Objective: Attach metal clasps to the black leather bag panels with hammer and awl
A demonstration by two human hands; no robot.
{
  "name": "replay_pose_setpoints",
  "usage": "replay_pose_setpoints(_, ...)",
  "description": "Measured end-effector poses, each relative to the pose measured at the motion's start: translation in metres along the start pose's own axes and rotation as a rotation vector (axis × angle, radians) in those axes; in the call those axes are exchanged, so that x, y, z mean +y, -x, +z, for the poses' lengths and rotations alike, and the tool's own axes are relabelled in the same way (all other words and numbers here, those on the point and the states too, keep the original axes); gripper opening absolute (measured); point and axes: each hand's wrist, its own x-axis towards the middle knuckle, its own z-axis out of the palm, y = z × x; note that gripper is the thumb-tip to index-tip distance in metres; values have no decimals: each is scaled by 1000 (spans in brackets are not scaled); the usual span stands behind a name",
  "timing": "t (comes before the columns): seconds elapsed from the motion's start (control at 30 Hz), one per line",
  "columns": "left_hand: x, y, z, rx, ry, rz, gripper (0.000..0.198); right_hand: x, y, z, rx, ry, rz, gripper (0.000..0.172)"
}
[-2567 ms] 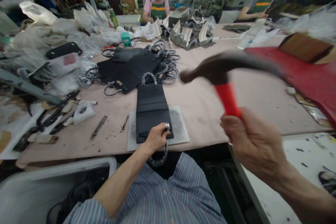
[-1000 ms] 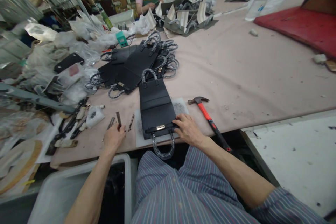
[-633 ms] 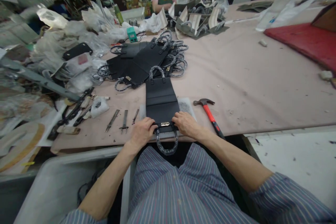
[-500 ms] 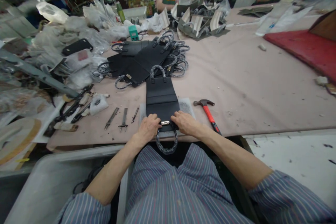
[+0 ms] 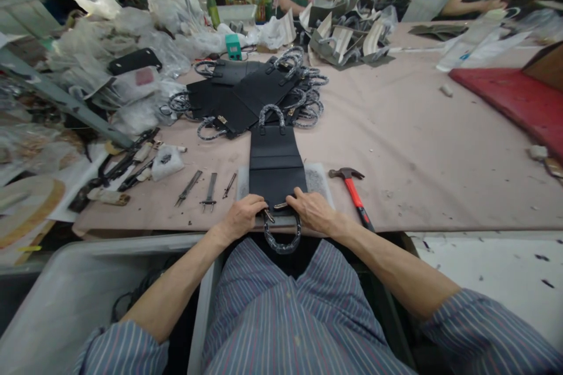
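Two clasp pieces (image 5: 280, 206) pinched, left hand (image 5: 243, 215) and right hand (image 5: 312, 209), we judge this black panel (image 5: 277, 158) light, pliable, best edge-held!

Left hand (image 5: 243, 215): pinching a metal piece (image 5: 270, 216) by the near edge of the black panel (image 5: 277, 158).
Right hand (image 5: 313, 211): pinching another metal piece (image 5: 280, 207).
Hammer (image 5: 352, 188): lying right of the pale pad (image 5: 321, 179).
Pronged tools (image 5: 210, 189): lying left of the pad.
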Motion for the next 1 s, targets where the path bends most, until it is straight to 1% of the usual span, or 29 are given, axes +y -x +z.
replay_pose_setpoints(0.07, -9, 5, 2, 48, 101, 6, 41, 4, 2, 4, 28, -60, 26, 24)
replay_pose_setpoints(0.1, -12, 6, 3, 51, 137, 8, 42, 6, 4, 6, 44, -90, 31, 22)
replay_pose_setpoints(0.2, -17, 9, 5, 35, 180, 33, 34, 14, 10, 16, 117, -168, 9, 19)
replay_pose_setpoints(0.27, -17, 12, 9, 55, 170, 57, 28, 19, 14, 25, 177, -215, -33, 21)
replay_pose_setpoints(0.33, -16, 15, 13, 104, 146, 65, 30, 21, 19, 34, 241, -269, -64, 24)
replay_pose_setpoints(0.4, -14, 18, 17, 139, 120, 70, 36, 22, 22, 42, 311, -330, -74, 32)
replay_pose_setpoints(0.5, -11, 21, 21, 158, 100, 88, 41, 18, 27, 50, 420, -429, -56, 42)
replay_pose_setpoints(0.57, -8, 22, 22, 173, 95, 84, 41, 14, 29, 53, 481, -500, -27, 44)
replay_pose_setpoints(0.67, -3, 24, 24, 181, 69, 70, 40, 10, 30, 54, 541, -586, 19, 40)
replay_pose_setpoints(0.83, 7, 27, 29, 138, 6, 100, 42, 8, 26, 52, 563, -668, 57, 29)
replay_pose_setpoints(1.0, 5, 24, 37, 201, 24, 12, 46, 2, 25, 55, 618, -642, 98, 21)
